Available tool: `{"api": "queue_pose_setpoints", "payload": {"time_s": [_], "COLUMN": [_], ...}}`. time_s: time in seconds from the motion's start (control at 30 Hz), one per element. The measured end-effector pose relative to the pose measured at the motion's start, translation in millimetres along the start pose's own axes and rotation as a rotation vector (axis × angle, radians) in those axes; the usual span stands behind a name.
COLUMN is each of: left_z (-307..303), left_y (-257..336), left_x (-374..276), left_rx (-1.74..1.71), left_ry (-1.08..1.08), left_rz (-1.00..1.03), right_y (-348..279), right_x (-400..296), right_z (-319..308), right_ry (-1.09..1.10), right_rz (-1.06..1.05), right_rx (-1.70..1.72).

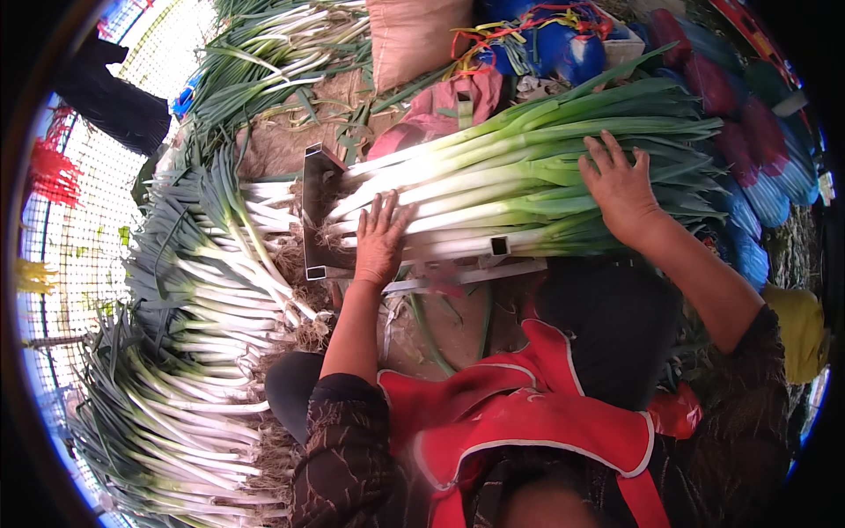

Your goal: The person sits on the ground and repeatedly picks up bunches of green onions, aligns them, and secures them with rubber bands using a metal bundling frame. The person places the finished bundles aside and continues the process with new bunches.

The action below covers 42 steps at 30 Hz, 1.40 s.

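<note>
A thick bundle of leeks or large green onions (488, 171) lies across a metal frame (323, 264) in front of me. Its roots face the frame's upright end plate on the left, and the green leaves spread to the right. My left hand (383, 231) rests on the white stalks near the roots, palm down. On the green leaves at the right lies my right hand (617, 181), fingers spread. Neither hand is closed around a stalk. A square metal post (500, 246) rises at the bundle's near side, and another post (465, 109) at its far side.
A long heap of leeks (218, 369) lines my left side, roots towards me. More lie in a pile (264, 72) at the far left, beside a pinkish sack (419, 39). Blue bags and coloured ties (548, 39) sit behind the frame. Blue and maroon wrapped bundles (746, 132) stand at right.
</note>
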<state>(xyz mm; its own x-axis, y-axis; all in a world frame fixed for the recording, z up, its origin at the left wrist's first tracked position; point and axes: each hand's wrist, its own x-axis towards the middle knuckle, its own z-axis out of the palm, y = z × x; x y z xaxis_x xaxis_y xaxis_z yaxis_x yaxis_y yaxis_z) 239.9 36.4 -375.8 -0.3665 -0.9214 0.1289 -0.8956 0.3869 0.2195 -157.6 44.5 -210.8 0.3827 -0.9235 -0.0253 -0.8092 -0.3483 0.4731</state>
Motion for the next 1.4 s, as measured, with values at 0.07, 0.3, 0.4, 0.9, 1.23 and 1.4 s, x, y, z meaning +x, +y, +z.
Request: {"api": "queue_pose_setpoints", "payload": {"time_s": [0.07,0.3,0.4,0.9,1.23,1.4], "left_z": [0.7,-2.9,-21.0,-8.0,7.2,-3.8], "left_y": [-6.2,10.4,22.3,28.5,30.0,5.3], "left_x": [2.2,-4.7,3.4,-2.4,3.3,26.2], "left_rx": [-0.038,-0.181,-0.301,-0.142,-0.117,-0.032], "left_ry": [0.040,0.122,0.151,0.205,0.133,0.252], "left_rz": [0.024,0.063,-0.103,0.108,0.040,0.005], "right_y": [11.6,87.2,50.4,-13.7,-3.9,5.7], "right_x": [-0.4,-12.9,5.7,94.5,92.6,96.0], "right_z": [-42.4,-24.9,-21.7,60.1,41.2,-34.7], "right_ry": [-0.038,-0.399,-0.293,0.021,0.004,0.250], "right_rz": [0.035,-0.197,-0.264,-0.086,-0.173,-0.306], "right_rx": [0.042,-0.165,0.503,0.638,0.477,0.379]}}
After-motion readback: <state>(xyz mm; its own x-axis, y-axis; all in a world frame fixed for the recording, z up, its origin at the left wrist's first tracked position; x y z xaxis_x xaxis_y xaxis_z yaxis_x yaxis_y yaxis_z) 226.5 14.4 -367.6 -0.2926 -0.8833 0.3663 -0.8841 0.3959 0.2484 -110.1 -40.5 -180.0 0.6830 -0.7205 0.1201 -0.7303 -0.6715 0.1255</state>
